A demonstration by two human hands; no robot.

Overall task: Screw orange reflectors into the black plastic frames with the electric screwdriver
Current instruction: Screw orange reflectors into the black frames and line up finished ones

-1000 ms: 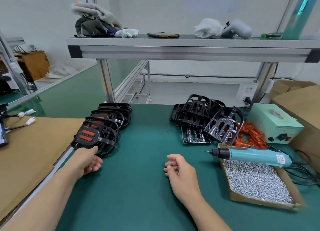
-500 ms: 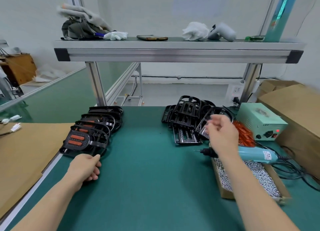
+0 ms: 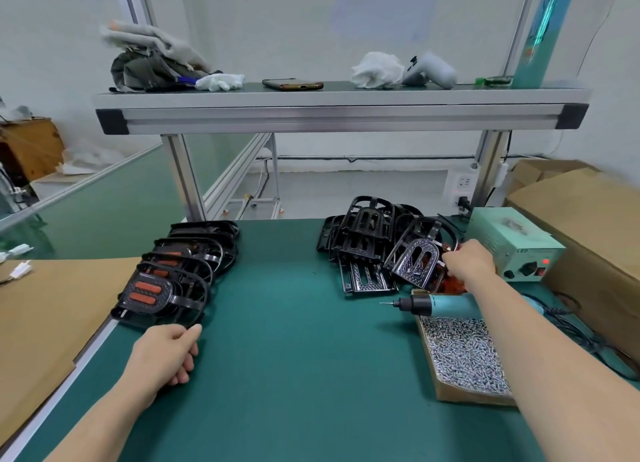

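Lower left, the left hand [image 3: 166,354] rests loosely curled on the mat [image 3: 294,340]. Centre right, the right hand [image 3: 469,262] curls its fingers among the black frames [image 3: 367,233]; whether they grip anything cannot be told.

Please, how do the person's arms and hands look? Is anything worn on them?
The left hand and the right hand are both bare: no gloves, rings, watch or wristband can be seen. No sleeve shows on either side, as far as the lower edge of the picture.
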